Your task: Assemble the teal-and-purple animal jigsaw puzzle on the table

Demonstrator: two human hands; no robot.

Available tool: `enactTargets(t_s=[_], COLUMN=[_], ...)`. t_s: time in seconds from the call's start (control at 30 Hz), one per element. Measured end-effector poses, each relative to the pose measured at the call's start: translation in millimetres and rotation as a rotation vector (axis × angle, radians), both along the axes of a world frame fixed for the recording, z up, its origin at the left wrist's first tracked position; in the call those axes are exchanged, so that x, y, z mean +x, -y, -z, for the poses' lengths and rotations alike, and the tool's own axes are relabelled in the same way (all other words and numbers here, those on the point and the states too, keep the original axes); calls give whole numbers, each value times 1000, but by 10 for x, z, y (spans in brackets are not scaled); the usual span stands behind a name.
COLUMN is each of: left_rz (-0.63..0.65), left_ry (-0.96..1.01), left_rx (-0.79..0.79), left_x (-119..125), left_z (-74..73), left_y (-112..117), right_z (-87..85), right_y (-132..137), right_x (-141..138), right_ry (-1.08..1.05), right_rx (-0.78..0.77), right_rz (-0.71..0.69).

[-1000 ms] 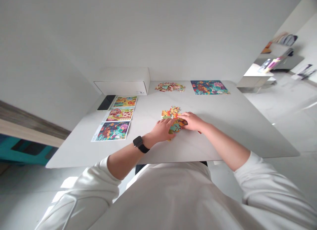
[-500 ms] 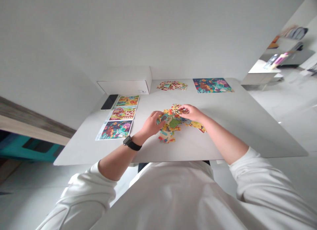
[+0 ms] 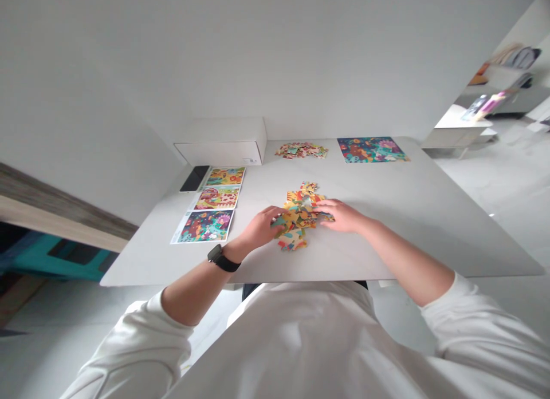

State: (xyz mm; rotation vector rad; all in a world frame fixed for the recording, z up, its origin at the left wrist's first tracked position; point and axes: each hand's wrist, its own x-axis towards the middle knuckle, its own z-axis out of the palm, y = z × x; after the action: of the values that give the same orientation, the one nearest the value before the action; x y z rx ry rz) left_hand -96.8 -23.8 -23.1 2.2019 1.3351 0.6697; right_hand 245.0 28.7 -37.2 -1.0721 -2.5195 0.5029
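Here, our left hand curves at the left edge of the puzzle pile, thumb and fingers parted, while our right hand lies at its right side, fingers and thumb also apart; whether a piece sits beneath either palm, we cannot tell. The step in hand looks like working through these loose, overlapping pieces from both sides. We judge that the next move calls for light fingertips, so pieces separate without scattering. The pile lies on the near half of the white table. Beyond it are a second pile, a dark-blue picture to the right, and, leftward, three printed pictures, a phone and a white box.
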Motion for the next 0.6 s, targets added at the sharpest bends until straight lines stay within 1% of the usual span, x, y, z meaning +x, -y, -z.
enactTargets(t_s=[0.07,0.13,0.2,0.27,0.33,0.37,0.43,0.5,0.53,0.6], left_rz=[-36,-70,-74,-46,19,61,173,286,330,379], left_ry=[53,109,155,186,197,194,171,150,138,93], left_rx=[20,61,105,139,156,161,165,187,204,240], left_x=[29,124,284,495,734,852,1055,1167,1175,1081], left_z=[-12,-28,-39,-38,-22,-12,-2,-20,-41,-95], left_y=[-29,-80,-157,-255,-352,-392,-442,-439,-415,-324], right_z=[44,99,169,251,331,363,407,421,420,410], right_y=[119,221,296,344,369,373,364,334,311,246], right_x=[96,200,308,399,452,462,456,428,410,367], right_ry=[-25,-32,-11,25,59,68,61,23,-1,-50], right_rx=[-7,13,66,117,140,145,151,146,137,110], right_rz=[-26,-12,79,217,319,343,338,287,248,159])
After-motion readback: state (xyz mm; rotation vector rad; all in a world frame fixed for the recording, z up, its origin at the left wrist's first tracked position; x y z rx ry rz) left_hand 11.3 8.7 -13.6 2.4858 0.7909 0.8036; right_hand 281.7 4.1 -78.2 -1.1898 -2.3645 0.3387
